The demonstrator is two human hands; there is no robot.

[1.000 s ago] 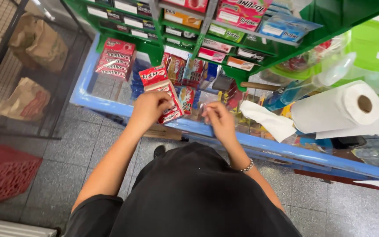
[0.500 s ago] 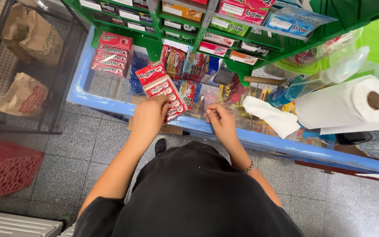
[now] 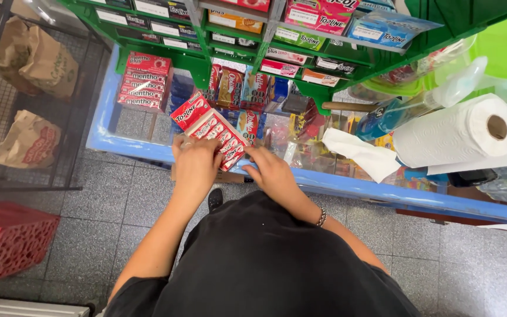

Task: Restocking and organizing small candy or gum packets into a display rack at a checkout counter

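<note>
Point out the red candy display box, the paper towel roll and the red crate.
red candy display box (image 3: 209, 130), head view, on its open top of packs
paper towel roll (image 3: 459, 136), head view, on its white side
red crate (image 3: 7, 240), head view, on its perforated wall
</note>
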